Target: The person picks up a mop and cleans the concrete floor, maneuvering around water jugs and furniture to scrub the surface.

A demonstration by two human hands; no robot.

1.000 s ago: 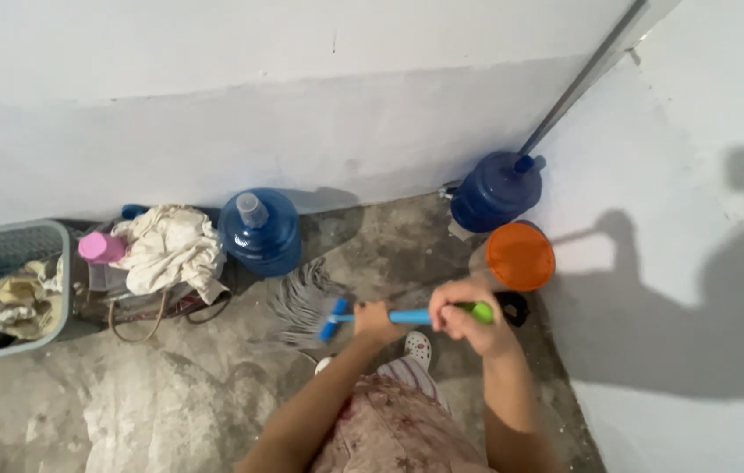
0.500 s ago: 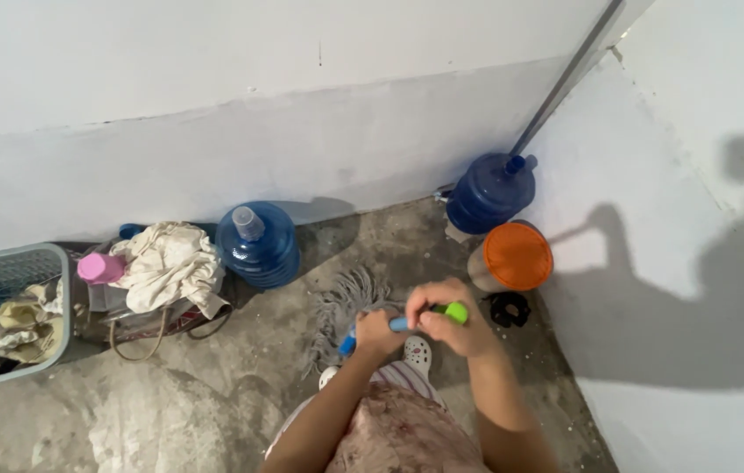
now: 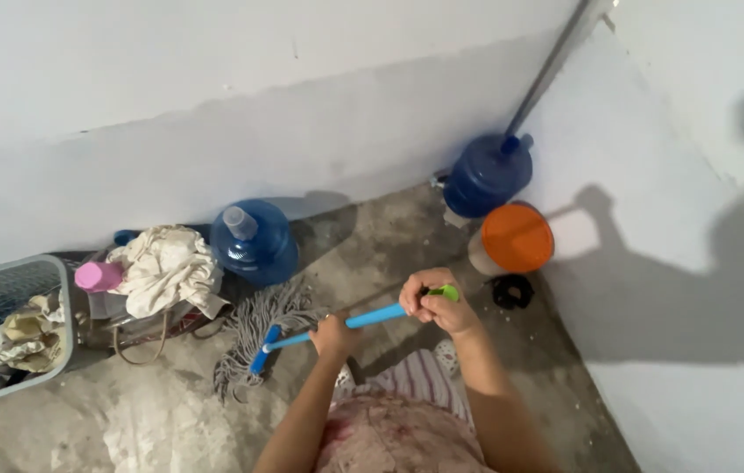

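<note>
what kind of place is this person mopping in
Probably a utility or wash corner of a home: bare concrete floor, painted walls, two big blue water jugs, a grey laundry basket with cloths. Both hands grip a string mop, the left hand lower than the right hand.

I see two blue water jugs (image 3: pixel 254 241) (image 3: pixel 487 173) against the wall, an orange-lidded bucket (image 3: pixel 512 238), a grey basket (image 3: pixel 13 328) and crumpled white cloth (image 3: pixel 166 267).
</note>
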